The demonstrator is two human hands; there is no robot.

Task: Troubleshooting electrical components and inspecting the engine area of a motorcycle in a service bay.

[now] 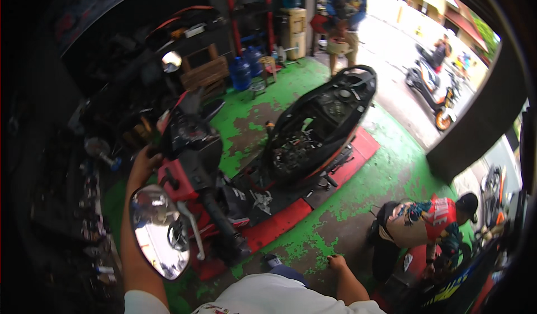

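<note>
A red and black scooter stands before me on a red lift platform, with its seat off and wires and parts bared in the rear body. My left hand reaches past the round mirror to the scooter's front. Its fingers are stretched against the front panel, partly in shadow. Low on the right, my right hand hangs beside my body, away from the scooter. Its fingers are curled in; whether anything small is inside is hidden.
A co-worker bends over another motorcycle at right. Another person stands by the doorway holding something. Blue water jugs, a wooden crate and a dark pillar stand around. A parked scooter is outside.
</note>
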